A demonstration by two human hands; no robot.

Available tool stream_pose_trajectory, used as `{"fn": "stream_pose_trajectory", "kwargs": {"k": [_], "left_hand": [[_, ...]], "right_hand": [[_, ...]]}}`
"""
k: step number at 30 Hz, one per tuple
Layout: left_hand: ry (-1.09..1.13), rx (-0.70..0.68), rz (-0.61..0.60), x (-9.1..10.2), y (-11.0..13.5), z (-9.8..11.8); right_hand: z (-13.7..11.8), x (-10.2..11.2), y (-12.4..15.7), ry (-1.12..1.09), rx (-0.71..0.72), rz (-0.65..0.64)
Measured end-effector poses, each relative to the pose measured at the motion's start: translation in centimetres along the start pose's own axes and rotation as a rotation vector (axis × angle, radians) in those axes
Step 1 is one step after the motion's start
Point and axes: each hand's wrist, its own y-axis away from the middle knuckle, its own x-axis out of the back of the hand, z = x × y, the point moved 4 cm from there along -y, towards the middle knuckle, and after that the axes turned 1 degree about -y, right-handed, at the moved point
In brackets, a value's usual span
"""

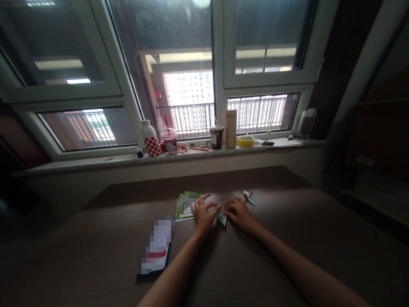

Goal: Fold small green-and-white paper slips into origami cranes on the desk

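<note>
Low over the brown table, my left hand [204, 215] pinches a small folded piece of green and white paper [221, 218] between thumb and forefinger, its other fingers spread. My right hand [239, 213] is closed at the paper's upper right edge, fingertips together on it. The fingers hide part of the folds. Just beyond my right hand lies another small folded paper figure [248, 197] with pointed ends, like a paper crane. Under and beside my left fingers is a fanned stack of green and white printed sheets [183, 207].
A phone [156, 249] with a blurred screen lies left of my left forearm. Along the windowsill [191, 155] stand a checkered bottle [151, 143], a pink drink cup [170, 140], a dark drink cup [217, 137], a tan flask [231, 129], yellow tape [246, 142] and scissors [267, 143].
</note>
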Motion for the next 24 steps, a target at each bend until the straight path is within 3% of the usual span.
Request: {"fn": "stream_pose_trajectory", "kwargs": {"k": [11,24], "left_hand": [[-0.087,0.007,-0.019,-0.1,0.1,-0.1],[-0.125,0.026,-0.106,-0.4,0.1,-0.1]], "right_hand": [[1.6,0.3,-0.1,0.144,-0.134,0.082],[1.8,0.0,0.0,0.182,-0.144,0.077]]}}
